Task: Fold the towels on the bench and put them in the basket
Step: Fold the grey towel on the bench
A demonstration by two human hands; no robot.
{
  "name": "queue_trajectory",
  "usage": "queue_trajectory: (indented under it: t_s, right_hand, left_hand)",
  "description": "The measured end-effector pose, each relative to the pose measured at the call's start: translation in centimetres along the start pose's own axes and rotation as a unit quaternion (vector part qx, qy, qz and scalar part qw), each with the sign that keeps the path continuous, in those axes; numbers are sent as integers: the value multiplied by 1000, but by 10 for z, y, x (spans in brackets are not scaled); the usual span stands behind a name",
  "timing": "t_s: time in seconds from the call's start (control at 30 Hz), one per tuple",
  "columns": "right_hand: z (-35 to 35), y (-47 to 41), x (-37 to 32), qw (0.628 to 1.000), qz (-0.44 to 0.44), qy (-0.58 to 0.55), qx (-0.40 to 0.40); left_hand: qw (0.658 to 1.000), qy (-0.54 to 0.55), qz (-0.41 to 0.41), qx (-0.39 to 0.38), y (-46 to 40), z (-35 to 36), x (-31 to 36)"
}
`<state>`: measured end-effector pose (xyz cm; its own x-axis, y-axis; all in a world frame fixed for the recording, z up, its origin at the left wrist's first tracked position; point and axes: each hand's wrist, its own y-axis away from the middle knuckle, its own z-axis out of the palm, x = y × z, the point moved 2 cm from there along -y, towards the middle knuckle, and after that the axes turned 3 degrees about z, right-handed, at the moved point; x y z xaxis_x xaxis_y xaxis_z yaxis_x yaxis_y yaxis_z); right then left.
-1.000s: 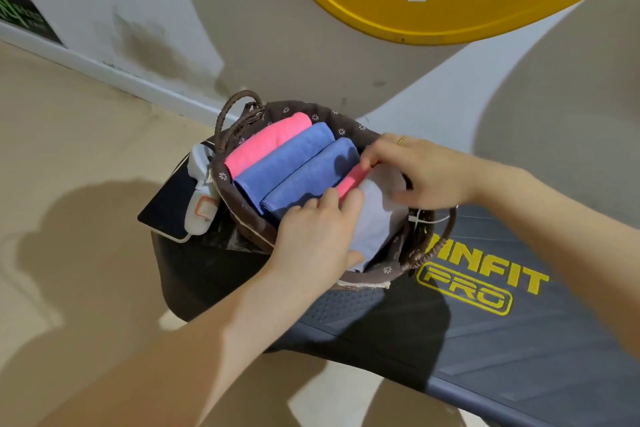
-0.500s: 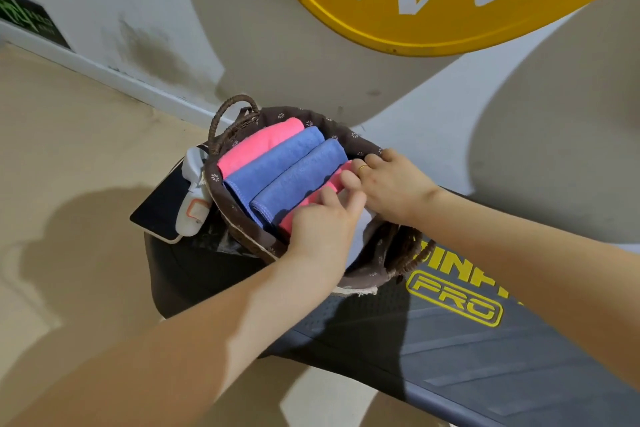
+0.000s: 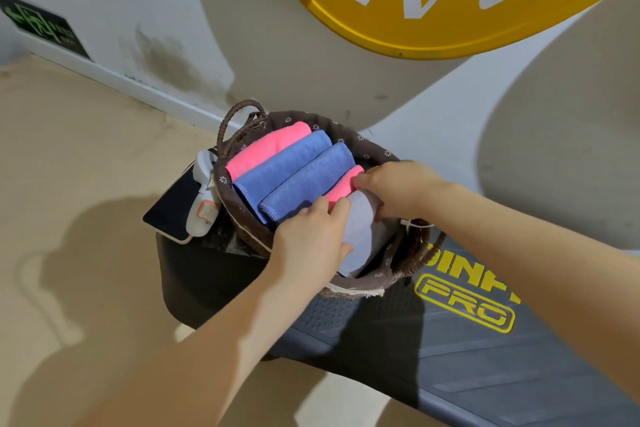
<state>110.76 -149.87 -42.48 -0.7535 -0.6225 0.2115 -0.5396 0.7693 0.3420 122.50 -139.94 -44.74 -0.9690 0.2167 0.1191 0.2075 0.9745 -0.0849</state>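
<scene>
A brown woven basket (image 3: 242,218) with a flowered lining stands on the end of a dark bench (image 3: 450,350). Folded towels lie side by side in it: a pink towel (image 3: 266,146), two blue towels (image 3: 287,163) (image 3: 308,184), a second pink towel (image 3: 343,185) and a pale grey towel (image 3: 360,236) nearest me. My left hand (image 3: 311,239) grips the near end of the grey towel, fingers curled over its edge. My right hand (image 3: 398,187) holds its far end, fingers curled down between the grey and the pink towel.
A dark tablet (image 3: 173,208) and a white device (image 3: 202,198) with an orange tag lie on the bench end left of the basket. A yellow weight plate (image 3: 450,0) hangs above against the wall. Tan floor lies to the left.
The grey towel, mostly covered by my hands half a second ago, now shows between them, seated deeper in the basket. My right hand has shifted right and my left hand nearer.
</scene>
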Motion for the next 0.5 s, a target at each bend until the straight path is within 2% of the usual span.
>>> queue_trajectory:
  t_s: [0.17, 0.23, 0.27, 0.33, 0.4, 0.47, 0.5]
  right_hand:
    - [6, 9, -11, 987, 121, 29, 101]
    - [-6, 22, -13, 967, 173, 95, 161]
    - [-12, 30, -15, 965, 182, 90, 166]
    - [-15, 40, -21, 977, 176, -71, 94]
    - [-5, 43, -28, 958, 176, -219, -64]
    - [0, 44, -40, 898, 223, -353, -139]
    - [6, 41, -43, 840, 260, -456, -140]
  left_hand:
    - [999, 28, -37, -13, 1, -1, 2]
    - [999, -5, -31, -7, 3, -1, 2]
    - [999, -26, -31, 13, 2, 0, 0]
    - [998, -31, -38, 44, 1, -2, -2]
    - [999, -3, -52, -8, -1, -2, -1]
    - [996, 12, -74, -53, -3, 1, -1]
    - [995, 15, -79, -65, -3, 2, -2]
